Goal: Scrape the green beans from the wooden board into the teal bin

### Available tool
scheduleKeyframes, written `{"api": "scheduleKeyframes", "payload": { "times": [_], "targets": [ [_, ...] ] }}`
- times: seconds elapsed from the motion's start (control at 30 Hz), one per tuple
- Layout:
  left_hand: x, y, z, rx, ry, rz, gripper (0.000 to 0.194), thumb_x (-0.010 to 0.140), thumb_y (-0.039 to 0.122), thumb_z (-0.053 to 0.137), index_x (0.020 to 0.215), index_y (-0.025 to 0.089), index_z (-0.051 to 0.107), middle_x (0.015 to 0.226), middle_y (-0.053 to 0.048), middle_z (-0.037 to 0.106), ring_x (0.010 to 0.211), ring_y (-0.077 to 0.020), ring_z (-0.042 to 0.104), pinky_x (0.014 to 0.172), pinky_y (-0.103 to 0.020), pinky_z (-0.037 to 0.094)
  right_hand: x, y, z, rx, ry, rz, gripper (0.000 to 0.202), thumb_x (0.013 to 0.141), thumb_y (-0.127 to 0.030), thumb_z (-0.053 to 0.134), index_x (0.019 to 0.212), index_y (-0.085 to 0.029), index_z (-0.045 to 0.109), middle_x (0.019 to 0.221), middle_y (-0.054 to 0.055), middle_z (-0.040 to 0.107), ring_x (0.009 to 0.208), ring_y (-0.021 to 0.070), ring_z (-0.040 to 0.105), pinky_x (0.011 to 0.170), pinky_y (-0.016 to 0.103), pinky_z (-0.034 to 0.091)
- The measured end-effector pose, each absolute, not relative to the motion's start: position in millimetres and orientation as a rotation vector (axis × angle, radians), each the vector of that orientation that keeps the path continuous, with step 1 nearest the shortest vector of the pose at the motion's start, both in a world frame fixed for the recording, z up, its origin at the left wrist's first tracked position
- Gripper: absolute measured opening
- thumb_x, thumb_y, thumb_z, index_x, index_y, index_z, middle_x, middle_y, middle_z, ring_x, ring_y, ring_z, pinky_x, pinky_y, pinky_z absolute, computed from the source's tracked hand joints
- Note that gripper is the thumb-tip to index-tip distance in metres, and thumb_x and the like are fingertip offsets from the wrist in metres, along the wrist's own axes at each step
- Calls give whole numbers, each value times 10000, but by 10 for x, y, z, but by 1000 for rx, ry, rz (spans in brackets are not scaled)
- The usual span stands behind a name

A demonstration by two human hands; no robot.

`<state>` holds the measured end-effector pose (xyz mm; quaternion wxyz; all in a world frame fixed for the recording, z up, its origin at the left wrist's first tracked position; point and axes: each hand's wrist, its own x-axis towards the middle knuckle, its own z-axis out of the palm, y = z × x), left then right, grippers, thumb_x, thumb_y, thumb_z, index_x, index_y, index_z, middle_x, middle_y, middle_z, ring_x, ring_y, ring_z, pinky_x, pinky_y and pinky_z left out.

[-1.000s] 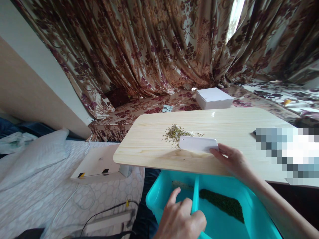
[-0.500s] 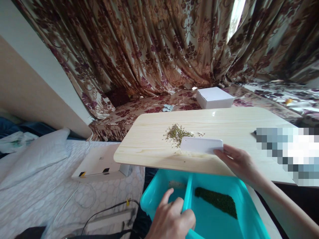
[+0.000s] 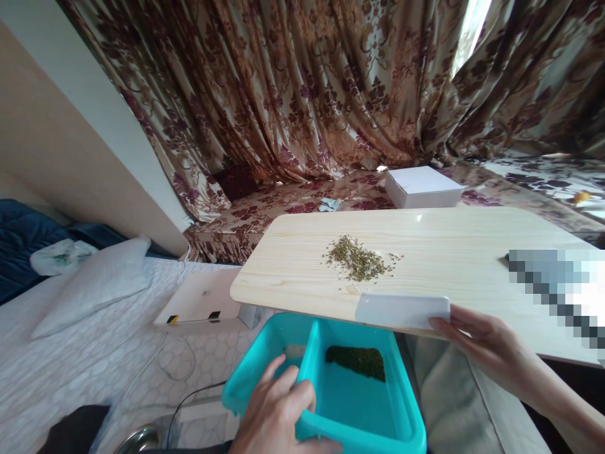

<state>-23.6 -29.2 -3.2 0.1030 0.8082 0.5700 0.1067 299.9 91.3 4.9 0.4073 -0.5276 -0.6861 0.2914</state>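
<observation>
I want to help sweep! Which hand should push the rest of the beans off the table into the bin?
Probably right: the right hand holds the scraper near the beans; the left hand steadies the bin.

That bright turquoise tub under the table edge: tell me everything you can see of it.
The turquoise tub looks like smooth plastic, rectangular with rounded corners. A divider splits it in two. The right compartment holds a dark green heap of small grains; the left shows only a pale patch. The left hand grips its near rim at the divider, holding it just below the wooden table edge.
</observation>
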Motion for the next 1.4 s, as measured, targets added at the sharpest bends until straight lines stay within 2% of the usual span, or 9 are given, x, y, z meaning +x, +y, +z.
{"api": "scheduleKeyframes", "payload": {
  "times": [0.13, 0.23, 0.5, 0.6, 0.73, 1.03, 1.17, 1.27, 1.4],
  "targets": [
    [-192, -307, 40, 2273, 1744, 364, 445, 548, 382, 930, 701, 208, 549, 730, 64, 545, 827, -209, 657, 1034, -570, 429, 2938, 1026, 69, -1271, -1803, 822, 283, 759, -464, 639, 833, -221, 763, 779, 44, 770, 763, 263, 706, 671, 282, 576],
    [-204, -308, 92, 2221, 1758, 383, 451, 548, 381, 931, 698, 210, 542, 730, 74, 525, 819, -196, 649, 1052, -558, 410, 2858, 1201, 0, -1265, -1737, 750, 267, 743, -443, 641, 822, -220, 763, 799, 45, 778, 732, 252, 703, 665, 291, 574],
    [-319, -293, 95, 2231, 1823, 376, 433, 557, 378, 926, 704, 209, 555, 741, 67, 532, 806, -194, 645, 1064, -571, 385, 2672, 1349, -60, -1321, -1765, 549, 278, 752, -461, 608, 721, -208, 720, 686, 30, 748, 630, 222, 677, 557, 247, 507],
    [-336, -299, 103, 2257, 1856, 349, 397, 582, 372, 906, 713, 214, 566, 762, 50, 574, 826, -215, 649, 1020, -571, 432, 2637, 1320, 4, -1343, -1808, 527, 303, 770, -471, 585, 685, -201, 692, 646, 32, 728, 630, 217, 673, 550, 232, 487],
    [-333, -290, 146, 2275, 1851, 308, 376, 595, 389, 890, 710, 219, 575, 758, 43, 614, 790, -223, 656, 966, -566, 483, 2608, 1295, 54, -1333, -1822, 543, 320, 789, -482, 573, 681, -197, 671, 664, 46, 735, 661, 235, 685, 579, 246, 493],
    [-334, -271, 122, 2323, 1818, 295, 399, 589, 340, 909, 706, 204, 552, 725, 47, 579, 808, -221, 668, 998, -572, 464, 2592, 1127, 79, -1267, -1885, 737, 358, 810, -513, 566, 679, -201, 682, 693, 42, 731, 677, 239, 675, 602, 278, 534],
    [-327, -284, 96, 2353, 1818, 360, 427, 569, 377, 920, 699, 209, 549, 719, 48, 574, 797, -224, 664, 973, -572, 486, 2694, 995, 131, -1182, -1918, 947, 377, 771, -551, 635, 721, -190, 731, 696, 44, 738, 712, 247, 690, 658, 300, 578],
    [-249, -281, 38, 2443, 1760, 460, 446, 567, 462, 903, 690, 217, 550, 703, 47, 566, 740, -209, 655, 960, -552, 505, 2872, 979, 163, -1270, -1771, 813, 397, 726, -578, 664, 800, -205, 780, 772, 50, 778, 768, 264, 720, 696, 302, 593],
    [45, -212, -139, 2693, 1556, 623, 378, 729, 546, 743, 656, 236, 540, 629, 58, 498, 576, -146, 582, 986, -480, 503, 3091, 1034, 213, -1370, -1529, 656, 365, 628, -564, 722, 761, -229, 783, 795, 63, 792, 718, 284, 738, 646, 315, 609]
  ]
}}
